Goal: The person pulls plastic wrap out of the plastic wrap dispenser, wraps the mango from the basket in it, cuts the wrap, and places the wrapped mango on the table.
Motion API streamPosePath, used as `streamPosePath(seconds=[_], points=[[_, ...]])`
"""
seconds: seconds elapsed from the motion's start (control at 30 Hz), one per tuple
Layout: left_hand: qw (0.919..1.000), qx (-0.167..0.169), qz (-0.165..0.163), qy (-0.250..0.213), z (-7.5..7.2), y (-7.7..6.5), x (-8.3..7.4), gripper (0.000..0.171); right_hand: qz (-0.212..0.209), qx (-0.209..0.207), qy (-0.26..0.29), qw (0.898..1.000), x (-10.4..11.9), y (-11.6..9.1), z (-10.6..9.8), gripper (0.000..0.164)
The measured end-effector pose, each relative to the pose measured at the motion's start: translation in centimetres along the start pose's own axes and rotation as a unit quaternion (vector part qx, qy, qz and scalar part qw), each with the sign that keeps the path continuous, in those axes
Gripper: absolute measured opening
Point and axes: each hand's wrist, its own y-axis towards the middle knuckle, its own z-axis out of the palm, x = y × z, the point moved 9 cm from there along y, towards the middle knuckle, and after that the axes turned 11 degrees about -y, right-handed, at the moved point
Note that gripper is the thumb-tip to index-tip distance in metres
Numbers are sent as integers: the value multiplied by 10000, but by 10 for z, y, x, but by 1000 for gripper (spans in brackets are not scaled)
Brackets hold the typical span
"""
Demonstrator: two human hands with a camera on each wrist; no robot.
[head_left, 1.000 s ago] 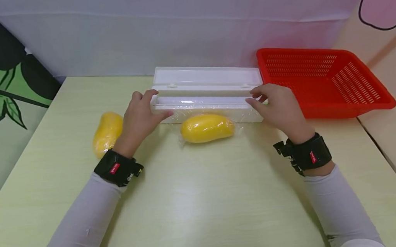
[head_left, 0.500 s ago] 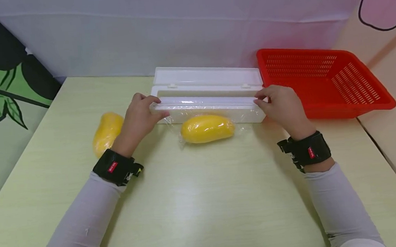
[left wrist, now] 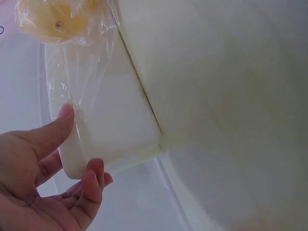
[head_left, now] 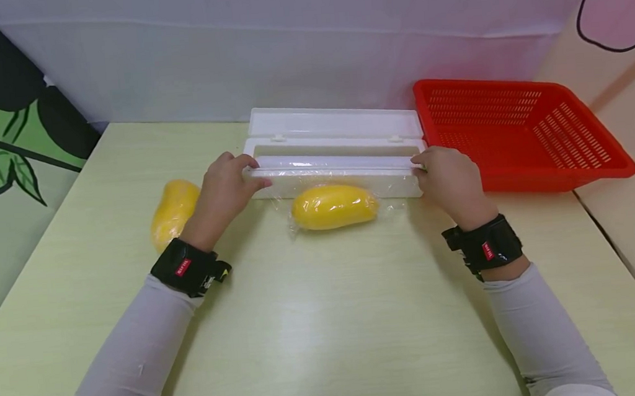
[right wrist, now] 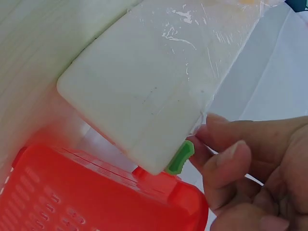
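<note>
A white cling film dispenser [head_left: 344, 180] stands on the table with its lid [head_left: 333, 117] tipped back and a film roll [head_left: 326, 160] inside. Clear film [left wrist: 86, 77] runs over its front wall to a yellow oblong fruit [head_left: 334, 206], which lies wrapped against the box. My left hand [head_left: 224, 186] grips the dispenser's left end, thumb in front and fingers over the top and side. At the right end, my right hand [head_left: 450, 181] pinches the green slide cutter [right wrist: 181, 158] at the rail. The cutter is mostly hidden by the fingers in the head view.
A second film-wrapped yellow fruit [head_left: 175, 212] lies left of my left wrist. A red plastic basket [head_left: 559, 180] stands close against the dispenser's right end. Behind the table hangs a pale cloth [head_left: 228, 62].
My right hand has moved slightly right and down to the dispenser's end, its fingers now curled in. My left hand has closed onto the left end. The fruits have stayed put.
</note>
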Motion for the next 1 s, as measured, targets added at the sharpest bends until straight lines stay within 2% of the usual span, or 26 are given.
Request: streamPosePath(seconds=[0.3, 0.47, 0.6, 0.83, 1.0], points=[[9998, 81, -19, 195, 1, -1, -1, 43, 199, 149, 179, 9995, -4, -2, 3, 32], [9997, 117, 12, 226, 0, -1, -2, 43, 303, -34, 117, 9995, -7, -5, -4, 33], [9996, 106, 47, 259, -1, -2, -3, 43, 367, -151, -56, 9992, -11, -10, -10, 26], [9994, 82, 74, 315, -3, -3, -4, 42, 302, 356, -388, 9982, -4, -13, -4, 27], [9992, 75, 138, 377, -4, -4, -4, 41, 227, 327, -390, 9984, -1, -13, -1, 33]])
